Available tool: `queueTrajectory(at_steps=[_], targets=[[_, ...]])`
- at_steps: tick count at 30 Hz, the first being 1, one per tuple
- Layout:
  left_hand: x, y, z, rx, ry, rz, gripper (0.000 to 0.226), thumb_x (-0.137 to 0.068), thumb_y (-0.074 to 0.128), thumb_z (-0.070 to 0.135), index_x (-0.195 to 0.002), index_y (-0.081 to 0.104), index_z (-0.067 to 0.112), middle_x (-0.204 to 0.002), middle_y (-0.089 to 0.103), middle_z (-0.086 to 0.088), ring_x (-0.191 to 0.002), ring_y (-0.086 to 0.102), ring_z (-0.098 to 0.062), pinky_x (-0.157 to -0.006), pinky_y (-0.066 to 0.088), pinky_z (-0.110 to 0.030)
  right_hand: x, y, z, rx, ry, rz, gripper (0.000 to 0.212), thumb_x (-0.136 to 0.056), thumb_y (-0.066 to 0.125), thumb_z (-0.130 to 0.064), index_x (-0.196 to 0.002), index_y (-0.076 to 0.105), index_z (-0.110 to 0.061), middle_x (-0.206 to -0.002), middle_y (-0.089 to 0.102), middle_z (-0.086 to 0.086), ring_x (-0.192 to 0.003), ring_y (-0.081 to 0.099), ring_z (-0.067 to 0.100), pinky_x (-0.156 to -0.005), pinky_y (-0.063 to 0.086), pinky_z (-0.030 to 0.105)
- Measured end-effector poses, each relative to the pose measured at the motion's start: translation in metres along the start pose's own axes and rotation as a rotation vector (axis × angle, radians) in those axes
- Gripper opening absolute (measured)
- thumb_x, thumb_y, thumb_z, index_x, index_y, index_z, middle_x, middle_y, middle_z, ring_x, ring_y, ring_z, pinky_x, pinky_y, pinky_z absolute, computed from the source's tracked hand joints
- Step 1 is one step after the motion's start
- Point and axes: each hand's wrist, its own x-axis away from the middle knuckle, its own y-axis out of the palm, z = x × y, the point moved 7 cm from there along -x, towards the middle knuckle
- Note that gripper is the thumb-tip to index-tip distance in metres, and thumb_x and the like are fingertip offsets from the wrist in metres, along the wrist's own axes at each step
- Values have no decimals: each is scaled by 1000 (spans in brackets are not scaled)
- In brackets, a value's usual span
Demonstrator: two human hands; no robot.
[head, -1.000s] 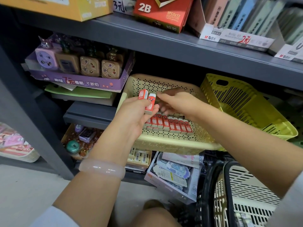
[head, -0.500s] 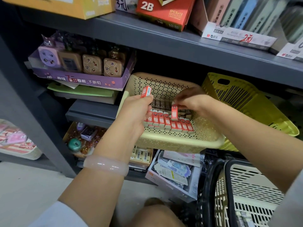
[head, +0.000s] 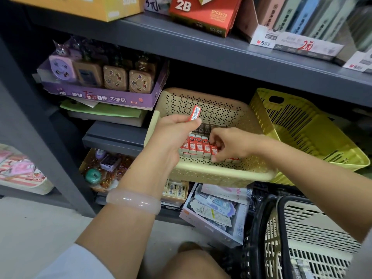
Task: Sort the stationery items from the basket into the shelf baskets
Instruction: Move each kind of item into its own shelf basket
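A beige perforated shelf basket (head: 221, 174) sits tilted on the middle shelf, with a row of red-and-white erasers (head: 198, 147) lined up inside. My left hand (head: 173, 135) hovers over the basket's left side and holds one red eraser (head: 194, 113) upright between thumb and fingers. My right hand (head: 227, 146) reaches down into the basket, its fingertips pinching an eraser at the right end of the row. The cream carrying basket (head: 314, 238) with black handles stands at the lower right.
A yellow-green basket (head: 314, 133) sits right of the beige one. A purple box of sharpeners (head: 104, 85) stands to the left. Boxes of pencils and pens line the upper shelf (head: 201, 47). Packaged goods lie on the lower shelf. A grey upright post (head: 36, 125) frames the left.
My right hand has lowered from mid-basket to the right end of the eraser row with the eraser it took. My left hand stays raised, holding one eraser instead of two.
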Motion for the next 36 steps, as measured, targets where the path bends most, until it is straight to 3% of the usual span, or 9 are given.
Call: queueTrajectory(at_steps=[8,11,14,16,20,22,25,29,36], targets=[[-2,3,0,-112,59,-7,16,-78,72,21,-93,66,17,-67,55,6,-54,46,-6,-49,37,-18,-1,-6,-3,58,-62,146,26,-81,67,-33,-91,48,-18,-76,47,-11,-69,47,9,-57,34,19],[-3,3,1,-158,89,2,10,-79,71,18,-82,64,23,-73,60,6,-58,51,-5,-52,38,-19,5,-32,1,-605,-5,341,8,-92,52,-28,-89,54,-22,-77,61,-4,-63,59,6,-56,46,16],[-4,4,0,-185,122,20,14,-79,71,13,-82,61,23,-77,60,6,-65,52,-6,-54,36,-21,7,-39,-7,-1206,-66,253,8,-95,49,-24,-94,57,-21,-81,67,4,-66,65,9,-63,55,18],[-6,3,1,-154,132,44,18,-78,70,10,-86,59,22,-79,59,7,-66,52,-6,-54,36,-21,6,-35,-15,-1146,-95,134,8,-91,55,-24,-92,61,-18,-81,67,5,-68,63,8,-65,54,15],[-8,-4,0,-38,106,85,26,-82,65,8,-102,54,20,-97,55,1,-76,54,-10,-61,48,-20,11,-36,11,-982,126,294,9,-84,66,-22,-78,61,-16,-75,63,3,-65,57,9,-63,49,19],[-7,-4,0,2,92,74,17,-86,60,8,-99,56,20,-93,56,1,-72,57,-9,-52,50,-15,19,-30,29,-660,369,313,22,-83,65,-33,-71,60,-15,-70,59,0,-62,53,10,-56,42,21],[-7,-3,0,-21,105,63,15,-89,54,7,-86,59,21,-89,58,3,-82,59,-14,-69,50,-23,23,-23,34,-269,481,271,32,-87,58,-38,-66,52,-15,-65,50,-3,-58,45,8,-47,32,22],[-6,-3,1,-26,111,59,20,-89,52,6,-83,60,23,-90,60,4,-85,60,-14,-78,51,-28,16,-11,30,-448,456,214,17,-93,51,-18,-81,55,-7,-66,61,1,-54,56,10,-58,53,24],[-3,-3,3,-17,117,56,22,-90,48,5,-82,60,23,-93,61,2,-82,60,-13,-77,51,-27,13,6,31,-573,480,187,11,-94,41,-5,-89,51,-3,-96,63,17,-70,67,21,-67,54,27]])
